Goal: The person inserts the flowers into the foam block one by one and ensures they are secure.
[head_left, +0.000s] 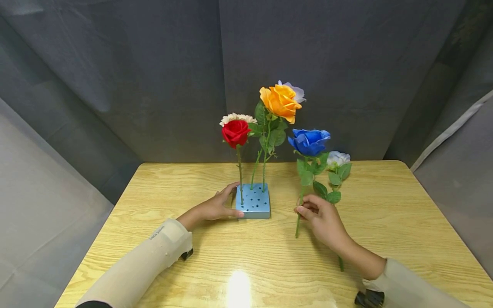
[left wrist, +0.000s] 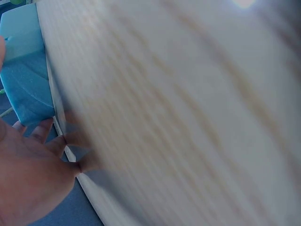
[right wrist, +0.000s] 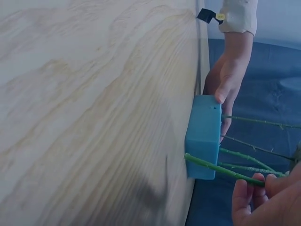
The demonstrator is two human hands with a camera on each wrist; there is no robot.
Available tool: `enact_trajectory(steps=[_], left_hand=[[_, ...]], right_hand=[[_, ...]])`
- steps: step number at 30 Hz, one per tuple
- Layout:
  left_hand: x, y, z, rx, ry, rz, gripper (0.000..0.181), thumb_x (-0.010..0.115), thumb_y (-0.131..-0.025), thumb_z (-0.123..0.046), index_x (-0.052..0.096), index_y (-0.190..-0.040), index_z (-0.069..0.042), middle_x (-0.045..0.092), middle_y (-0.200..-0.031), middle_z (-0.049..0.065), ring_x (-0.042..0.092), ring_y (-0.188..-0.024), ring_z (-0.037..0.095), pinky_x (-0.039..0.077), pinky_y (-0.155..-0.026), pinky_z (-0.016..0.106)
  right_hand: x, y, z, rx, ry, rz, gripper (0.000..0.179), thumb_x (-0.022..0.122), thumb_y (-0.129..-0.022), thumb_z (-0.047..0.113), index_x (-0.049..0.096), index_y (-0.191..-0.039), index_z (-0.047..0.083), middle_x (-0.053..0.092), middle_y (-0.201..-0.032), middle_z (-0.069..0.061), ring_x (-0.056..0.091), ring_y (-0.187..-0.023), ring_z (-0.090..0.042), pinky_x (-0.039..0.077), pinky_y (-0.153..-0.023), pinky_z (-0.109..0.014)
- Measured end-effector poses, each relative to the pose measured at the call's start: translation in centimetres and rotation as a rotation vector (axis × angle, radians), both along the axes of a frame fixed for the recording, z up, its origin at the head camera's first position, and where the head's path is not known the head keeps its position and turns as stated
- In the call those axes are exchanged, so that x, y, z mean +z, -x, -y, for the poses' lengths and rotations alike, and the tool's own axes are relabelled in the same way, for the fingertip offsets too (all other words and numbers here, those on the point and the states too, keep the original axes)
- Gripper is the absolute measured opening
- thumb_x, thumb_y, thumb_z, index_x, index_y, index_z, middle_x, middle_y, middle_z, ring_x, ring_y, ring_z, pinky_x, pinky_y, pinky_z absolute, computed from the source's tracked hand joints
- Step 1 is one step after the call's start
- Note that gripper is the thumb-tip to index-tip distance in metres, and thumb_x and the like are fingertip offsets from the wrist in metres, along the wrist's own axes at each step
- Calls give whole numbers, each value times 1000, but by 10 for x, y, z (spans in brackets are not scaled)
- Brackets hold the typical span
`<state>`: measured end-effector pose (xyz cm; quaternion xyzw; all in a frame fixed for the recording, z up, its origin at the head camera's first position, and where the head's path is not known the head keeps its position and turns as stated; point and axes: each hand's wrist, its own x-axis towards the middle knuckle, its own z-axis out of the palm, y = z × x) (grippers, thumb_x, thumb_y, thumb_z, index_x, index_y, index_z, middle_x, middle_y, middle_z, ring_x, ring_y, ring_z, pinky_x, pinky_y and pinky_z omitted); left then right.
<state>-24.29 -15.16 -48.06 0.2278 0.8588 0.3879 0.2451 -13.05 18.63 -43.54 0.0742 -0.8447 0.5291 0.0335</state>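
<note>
My left hand (head_left: 216,208) holds the left side of a light blue block (head_left: 259,215) dotted with small holes, thumb at the front edge and fingers toward the back. In the block stand a red rose (head_left: 236,133), a cream flower (head_left: 236,118), an orange rose (head_left: 280,102) and a pale lilac flower (head_left: 296,92). To the right of the block, my right hand (head_left: 321,216) pinches the green stem of a blue rose (head_left: 309,142), bloom up. In the right wrist view, the stem's cut end (right wrist: 188,157) overlaps the block.
A pale blue-white flower (head_left: 338,159) lies on the table at the right, its stem running partly under my right forearm. The wooden table (head_left: 161,179) ends at a grey curtain (head_left: 173,85) behind the flowers.
</note>
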Motion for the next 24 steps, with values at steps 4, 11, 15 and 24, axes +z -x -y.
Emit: enact_trajectory(steps=[4, 11, 15, 24], left_hand=[[-1, 0, 1, -4, -4, -3, 114, 80, -88, -52, 3, -167, -26, 5, -174, 8, -8, -157, 42, -6, -123, 63], [-2, 2, 1, -17, -5, -23, 111, 79, -89, -49, 4, -167, -25, 8, -173, 7, -1, -159, 35, -8, -124, 60], [-2, 2, 0, -24, 1, -40, 110, 79, -90, -48, 4, -167, -23, 10, -173, 8, 4, -159, 30, -9, -125, 58], [-3, 2, 0, -21, 13, -53, 112, 78, -90, -50, 3, -167, -21, 8, -173, 8, 2, -159, 30, -8, -125, 58]], right_hand=[[3, 1, 7, 11, -6, -20, 5, 68, -100, 8, 71, -102, 5, 71, -91, -5, 70, -84, -22, 61, -78, -34], [10, 3, 19, 26, 19, -40, 8, 68, -99, 6, 71, -104, 1, 72, -92, -9, 71, -85, -24, 60, -76, -28], [13, 6, 26, 66, 91, -1, 8, 66, -100, 4, 69, -105, -1, 71, -95, -15, 72, -88, -25, 62, -80, -34], [20, 12, 42, 95, 141, 13, 8, 65, -100, 1, 68, -105, -5, 71, -95, -18, 70, -85, -13, 63, -79, -39]])
